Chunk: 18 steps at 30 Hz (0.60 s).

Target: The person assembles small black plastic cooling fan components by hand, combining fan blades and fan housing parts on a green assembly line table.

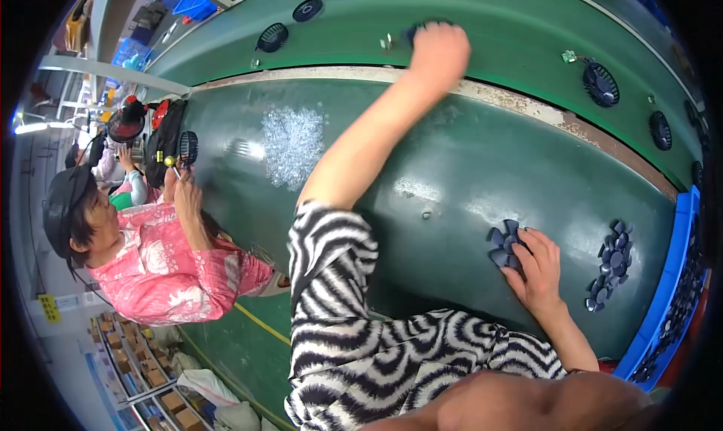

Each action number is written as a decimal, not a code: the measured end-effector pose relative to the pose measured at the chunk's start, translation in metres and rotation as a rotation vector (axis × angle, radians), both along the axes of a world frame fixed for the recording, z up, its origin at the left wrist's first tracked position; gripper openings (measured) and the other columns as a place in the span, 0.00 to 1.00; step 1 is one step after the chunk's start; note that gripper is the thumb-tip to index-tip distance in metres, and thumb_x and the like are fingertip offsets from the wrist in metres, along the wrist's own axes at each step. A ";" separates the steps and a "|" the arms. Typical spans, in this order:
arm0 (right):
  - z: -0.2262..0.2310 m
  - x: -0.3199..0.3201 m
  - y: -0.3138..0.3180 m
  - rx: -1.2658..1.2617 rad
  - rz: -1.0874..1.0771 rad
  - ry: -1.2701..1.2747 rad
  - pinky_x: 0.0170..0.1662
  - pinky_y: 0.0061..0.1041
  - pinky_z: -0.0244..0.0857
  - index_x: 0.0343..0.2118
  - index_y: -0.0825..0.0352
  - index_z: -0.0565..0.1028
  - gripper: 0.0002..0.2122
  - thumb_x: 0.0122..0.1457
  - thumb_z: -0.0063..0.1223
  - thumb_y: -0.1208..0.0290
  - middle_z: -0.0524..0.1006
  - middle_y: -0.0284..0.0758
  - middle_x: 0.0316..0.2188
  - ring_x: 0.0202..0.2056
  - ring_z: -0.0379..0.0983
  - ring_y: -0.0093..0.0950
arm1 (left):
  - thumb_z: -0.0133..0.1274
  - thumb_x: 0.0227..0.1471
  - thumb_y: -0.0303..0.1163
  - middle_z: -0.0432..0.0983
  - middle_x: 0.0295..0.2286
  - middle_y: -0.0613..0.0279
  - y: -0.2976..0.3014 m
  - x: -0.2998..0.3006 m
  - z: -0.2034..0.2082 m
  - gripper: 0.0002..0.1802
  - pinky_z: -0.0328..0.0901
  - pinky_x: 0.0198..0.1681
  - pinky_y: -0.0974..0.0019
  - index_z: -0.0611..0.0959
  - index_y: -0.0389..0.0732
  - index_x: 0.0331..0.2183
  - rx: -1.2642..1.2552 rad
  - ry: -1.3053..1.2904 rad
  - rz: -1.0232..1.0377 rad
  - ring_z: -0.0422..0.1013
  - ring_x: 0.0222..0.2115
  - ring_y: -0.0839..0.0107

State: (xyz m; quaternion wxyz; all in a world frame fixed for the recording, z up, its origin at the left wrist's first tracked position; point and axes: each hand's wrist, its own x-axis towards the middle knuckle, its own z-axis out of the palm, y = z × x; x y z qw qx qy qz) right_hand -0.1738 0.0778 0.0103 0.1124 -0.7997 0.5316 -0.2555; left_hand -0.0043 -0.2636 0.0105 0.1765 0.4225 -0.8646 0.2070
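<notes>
My left hand (441, 53) reaches over the green conveyor belt at the far side, its fingers curled over a dark round fan housing (411, 33) that they mostly hide. A small green circuit board (386, 42) lies left of that hand. On the near table my right hand (539, 270) grips the edge of a dark fan blade wheel (504, 244) with thumb and fingers. To its right lie several more dark blade wheels (615, 259), partly overlapping.
A blue bin (654, 310) of dark parts stands at the right edge. Small clear pieces (292, 146) lie heaped on the table's left. More fan housings (601, 84) sit along the belt (512, 47). At left, a person in a pink top (162, 269) works with a yellow-ended tool (171, 162).
</notes>
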 end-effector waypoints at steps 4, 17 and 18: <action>-0.003 0.000 0.002 -0.022 -0.005 -0.019 0.46 0.41 0.60 0.39 0.72 0.72 0.20 0.42 0.63 0.70 0.71 0.46 0.46 0.48 0.66 0.46 | 0.50 0.42 0.26 0.72 0.27 0.52 0.138 0.023 0.027 0.18 0.69 0.24 0.58 0.72 0.32 0.39 0.234 0.106 -0.211 0.74 0.25 0.59; -0.021 -0.016 0.010 0.015 -0.413 -0.351 0.42 0.29 0.65 0.39 0.73 0.73 0.09 0.61 0.44 0.73 0.76 0.44 0.34 0.36 0.73 0.36 | 0.54 0.42 0.27 0.72 0.32 0.53 0.186 0.055 -0.006 0.11 0.64 0.42 0.57 0.79 0.38 0.33 0.467 0.429 -0.198 0.65 0.39 0.54; -0.019 -0.018 0.007 -0.017 -0.425 -0.358 0.36 0.26 0.62 0.37 0.73 0.73 0.10 0.62 0.43 0.70 0.71 0.39 0.27 0.30 0.67 0.29 | 0.53 0.41 0.26 0.71 0.32 0.52 0.184 0.054 -0.008 0.10 0.63 0.41 0.56 0.80 0.37 0.31 0.473 0.410 -0.147 0.65 0.38 0.54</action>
